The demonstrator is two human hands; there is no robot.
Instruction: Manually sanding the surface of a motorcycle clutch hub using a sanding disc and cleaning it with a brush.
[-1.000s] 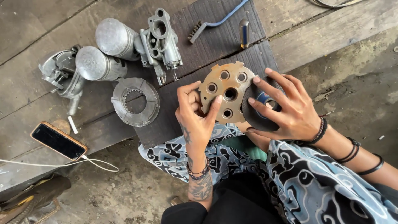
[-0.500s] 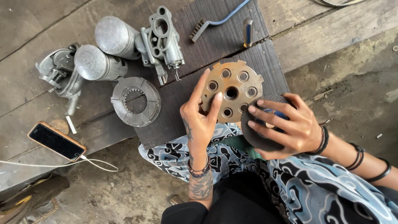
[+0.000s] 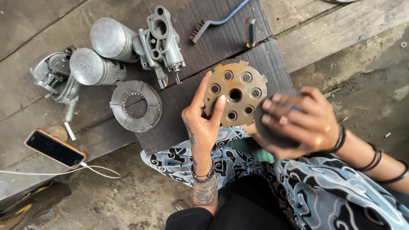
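The left hand (image 3: 204, 123) gripped the rusty round plate (image 3: 235, 94) by its lower left edge, thumb and fingers closed on it, holding it above a dark board (image 3: 187, 91). The right hand (image 3: 298, 121), blurred, curled around a dark pad (image 3: 272, 134) touching the plate's right edge. A grey ring (image 3: 135, 106), two metal cylinders (image 3: 98, 66), a wire brush (image 3: 213, 23) and a phone (image 3: 54, 148) lay nearby.

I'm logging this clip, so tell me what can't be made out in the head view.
- Dark thing in the right hand: motion-blurred, fingers cover it.
- Rusty holed disc: lower edge behind the left hand.
- Blue-handled wire brush: handle cut off by the top edge.
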